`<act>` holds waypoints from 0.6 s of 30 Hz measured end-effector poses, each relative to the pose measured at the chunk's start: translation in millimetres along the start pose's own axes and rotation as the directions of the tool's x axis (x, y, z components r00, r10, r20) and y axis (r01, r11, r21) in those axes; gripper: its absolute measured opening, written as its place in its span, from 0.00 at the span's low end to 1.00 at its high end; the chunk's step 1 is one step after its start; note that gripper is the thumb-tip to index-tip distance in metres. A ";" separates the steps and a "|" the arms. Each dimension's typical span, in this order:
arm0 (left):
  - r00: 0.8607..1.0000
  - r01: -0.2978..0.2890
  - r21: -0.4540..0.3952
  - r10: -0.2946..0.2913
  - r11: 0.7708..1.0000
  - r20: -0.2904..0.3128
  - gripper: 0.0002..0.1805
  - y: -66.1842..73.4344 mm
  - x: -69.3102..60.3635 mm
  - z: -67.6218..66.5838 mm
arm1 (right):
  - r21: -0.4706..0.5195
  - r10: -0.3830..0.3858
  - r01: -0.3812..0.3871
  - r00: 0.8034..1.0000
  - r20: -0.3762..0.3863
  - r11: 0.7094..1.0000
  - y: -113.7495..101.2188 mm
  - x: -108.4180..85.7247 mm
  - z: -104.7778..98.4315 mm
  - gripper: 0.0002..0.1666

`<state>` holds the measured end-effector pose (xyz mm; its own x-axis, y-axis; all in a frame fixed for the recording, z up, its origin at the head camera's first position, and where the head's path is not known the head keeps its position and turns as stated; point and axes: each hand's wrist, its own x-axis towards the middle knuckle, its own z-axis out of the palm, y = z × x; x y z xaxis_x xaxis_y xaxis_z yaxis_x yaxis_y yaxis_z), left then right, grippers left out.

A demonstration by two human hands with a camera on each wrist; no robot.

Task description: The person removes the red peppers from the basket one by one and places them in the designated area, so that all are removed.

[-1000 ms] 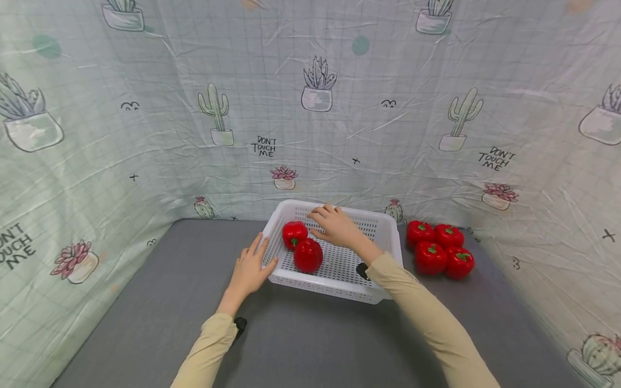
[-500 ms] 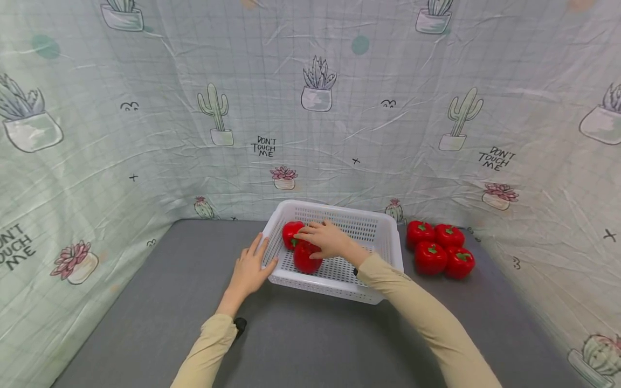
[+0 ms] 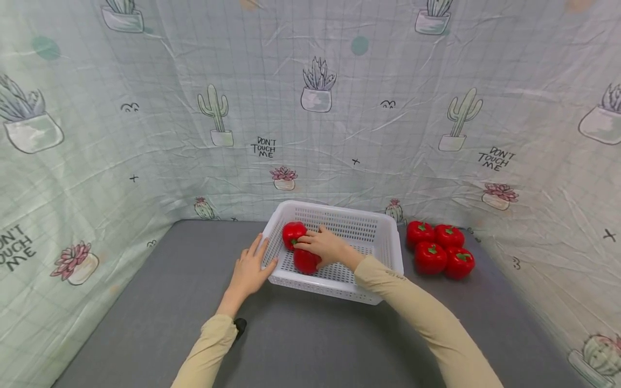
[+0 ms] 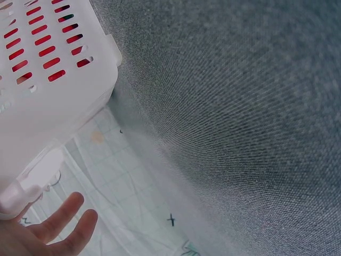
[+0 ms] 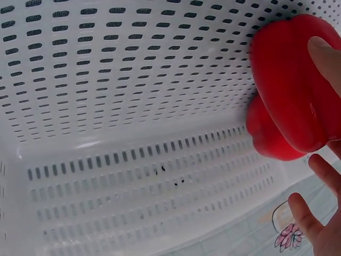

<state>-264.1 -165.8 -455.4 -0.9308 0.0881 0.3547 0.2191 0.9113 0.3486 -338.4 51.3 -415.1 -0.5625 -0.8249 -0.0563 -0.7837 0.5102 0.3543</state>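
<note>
Brought right hand (image 3: pixel 328 248) down since half a second ago; now grasping front red pepper (image 3: pixel 306 262) inside white basket (image 3: pixel 322 285). Just behind, in same basket, another red pepper (image 3: pixel 292 233). Resting left hand (image 3: pixel 248 270), straight-fingered, gripping nothing, on basket's left edge.

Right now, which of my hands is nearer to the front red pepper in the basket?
Your right. The right hand is over the front red pepper, touching it; the left hand is apart from it, at the left rim of the basket.
</note>
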 end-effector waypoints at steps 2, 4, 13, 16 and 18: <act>1.000 -0.002 -0.013 0.002 1.000 -0.007 0.34 0.2 -0.4 -0.1 | -0.001 -0.006 0.006 1.000 0.000 1.000 -0.8 0.5 1.5 0.49; 1.000 -0.012 -0.027 0.011 1.000 -0.024 0.34 0.9 -1.2 -0.1 | -0.017 -0.017 0.017 1.000 -0.011 1.000 -1.9 0.9 3.1 0.49; 0.998 -0.031 -0.038 0.029 0.999 -0.058 0.34 0.9 -2.8 0.0 | -0.130 -0.036 0.035 0.999 -0.007 0.991 -3.5 -0.2 9.3 0.48; 1.000 -0.016 -0.029 0.015 0.999 -0.027 0.33 -0.3 -0.8 0.8 | -0.114 -0.039 0.038 0.999 -0.008 0.993 -2.4 -0.7 11.7 0.47; 1.000 -0.008 -0.016 0.008 1.000 -0.009 0.34 -0.8 0.1 0.8 | -0.108 -0.041 0.040 0.999 -0.009 0.993 -1.8 -1.1 12.7 0.46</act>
<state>-264.6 -166.2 -456.4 -0.9262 0.0918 0.3657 0.2314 0.9042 0.3591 -339.8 54.4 -427.6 -0.5270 -0.8476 -0.0621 -0.7727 0.4475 0.4502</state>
